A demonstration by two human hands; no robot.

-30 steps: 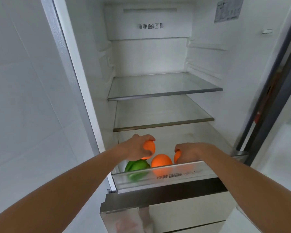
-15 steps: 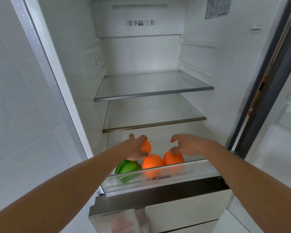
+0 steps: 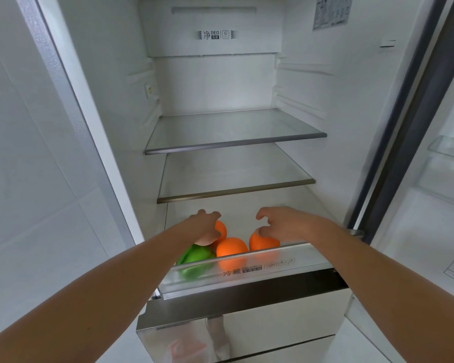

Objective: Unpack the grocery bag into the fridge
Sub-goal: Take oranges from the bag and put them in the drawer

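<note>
Three smooth, round oranges sit in the clear plastic drawer (image 3: 273, 271) pulled out at the foot of the fridge (image 3: 215, 82); being round, they have no long axis. The left hand (image 3: 207, 227) grips the rear orange (image 3: 221, 229) from above. The right hand (image 3: 286, 224) holds nothing, its fingers loosely curled over the right orange (image 3: 262, 243). The middle orange (image 3: 231, 247) lies between them, beside a glossy green item (image 3: 197, 255). Two glass shelves (image 3: 233, 142) span the fridge above, and a white tiled wall (image 3: 24, 153) stands to the left.

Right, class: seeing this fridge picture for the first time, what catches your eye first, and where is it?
The bright fruit in the clear drawer at the bottom of the fridge: a left orange, middle orange, right orange and a green item at the left. The left hand grips the left orange; the right hand hangs loosely curled over the right orange.
</note>
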